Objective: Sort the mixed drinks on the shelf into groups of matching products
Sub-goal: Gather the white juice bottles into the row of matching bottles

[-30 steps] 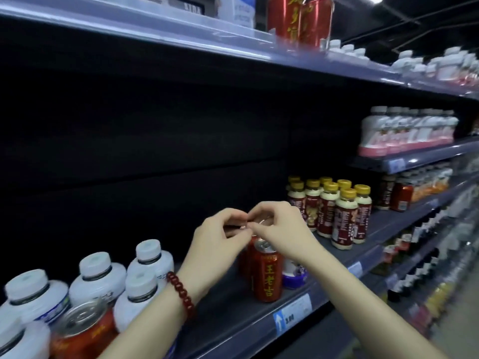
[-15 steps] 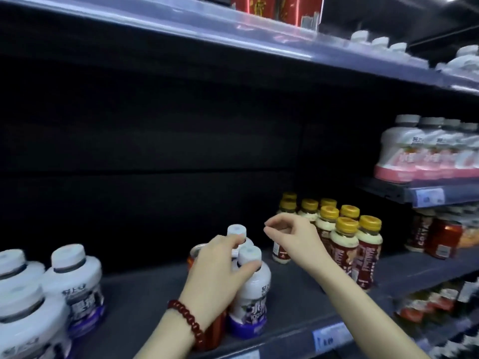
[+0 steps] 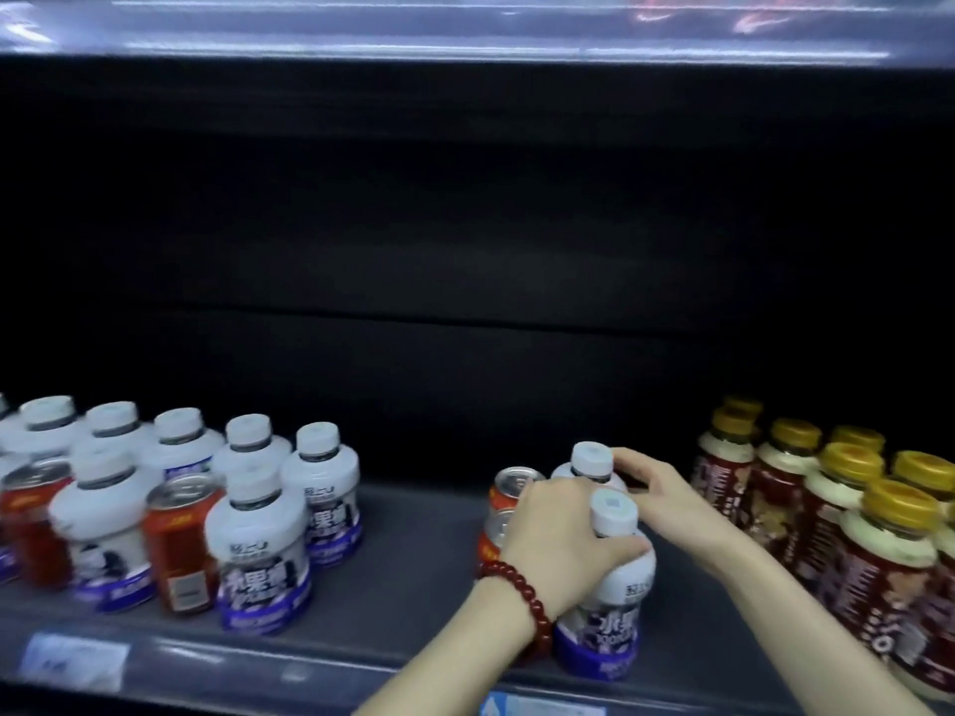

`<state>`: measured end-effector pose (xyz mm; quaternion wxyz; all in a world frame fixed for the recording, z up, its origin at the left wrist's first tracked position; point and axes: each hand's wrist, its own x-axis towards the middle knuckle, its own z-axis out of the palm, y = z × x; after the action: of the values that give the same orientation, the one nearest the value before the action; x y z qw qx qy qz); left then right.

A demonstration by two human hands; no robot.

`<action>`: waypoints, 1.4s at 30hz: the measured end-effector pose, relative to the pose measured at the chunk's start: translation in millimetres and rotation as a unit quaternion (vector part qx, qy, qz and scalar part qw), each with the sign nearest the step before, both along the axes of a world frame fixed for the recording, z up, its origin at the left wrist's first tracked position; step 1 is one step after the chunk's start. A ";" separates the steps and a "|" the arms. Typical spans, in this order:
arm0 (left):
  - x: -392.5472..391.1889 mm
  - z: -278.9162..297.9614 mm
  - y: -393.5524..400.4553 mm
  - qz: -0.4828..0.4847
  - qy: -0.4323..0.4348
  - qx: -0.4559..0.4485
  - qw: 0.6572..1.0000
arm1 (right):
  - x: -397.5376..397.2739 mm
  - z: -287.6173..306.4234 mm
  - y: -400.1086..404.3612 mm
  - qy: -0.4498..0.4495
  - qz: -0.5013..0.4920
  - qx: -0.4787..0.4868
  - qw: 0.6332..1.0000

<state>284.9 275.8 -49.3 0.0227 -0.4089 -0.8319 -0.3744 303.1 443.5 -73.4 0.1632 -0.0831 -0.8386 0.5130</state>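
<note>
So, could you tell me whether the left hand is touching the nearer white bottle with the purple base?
Touching: in the head view the left hand wraps the nearer white bottle below its cap.

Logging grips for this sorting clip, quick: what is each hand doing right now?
Left hand: closed around the front white bottle.
Right hand: fingers curled on the rear white bottle; firm grip cannot be told.

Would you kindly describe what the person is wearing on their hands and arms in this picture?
Both forearms are bare, with no sleeves in view. The left hand has a bracelet of round, glossy dark red beads around its wrist. The right hand and its wrist carry nothing: no glove, ring or watch shows on either hand.
</note>
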 end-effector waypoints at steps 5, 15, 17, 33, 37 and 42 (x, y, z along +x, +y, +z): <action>10.8 -3.0 3.8 -0.021 0.005 0.016 1.000 | -7.7 -1.3 -3.2 0.025 -0.020 0.014 0.999; 12.2 36.7 -31.8 -0.017 -0.057 0.205 0.977 | 26.4 69.7 -12.4 0.225 -0.145 0.100 0.958; 11.3 53.3 -47.3 -0.017 -0.066 0.234 0.970 | 32.3 91.1 -21.8 0.264 -0.141 0.098 0.949; -29.0 65.4 -210.3 0.118 -0.014 0.213 0.970 | -53.1 91.8 -170.3 0.235 -0.021 -0.023 0.972; -66.4 50.0 -229.0 0.096 -0.038 0.198 0.975 | -84.2 63.0 -194.7 0.182 -0.070 0.002 0.981; -88.6 39.4 -231.2 -0.009 -0.055 0.152 0.987 | -101.9 37.5 -215.9 0.129 -0.141 0.021 0.981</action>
<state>196.3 44.7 -9.9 0.0355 -0.3867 -0.7619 -0.5184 201.2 227.6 -35.9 0.3428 -0.1301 -0.8008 0.4735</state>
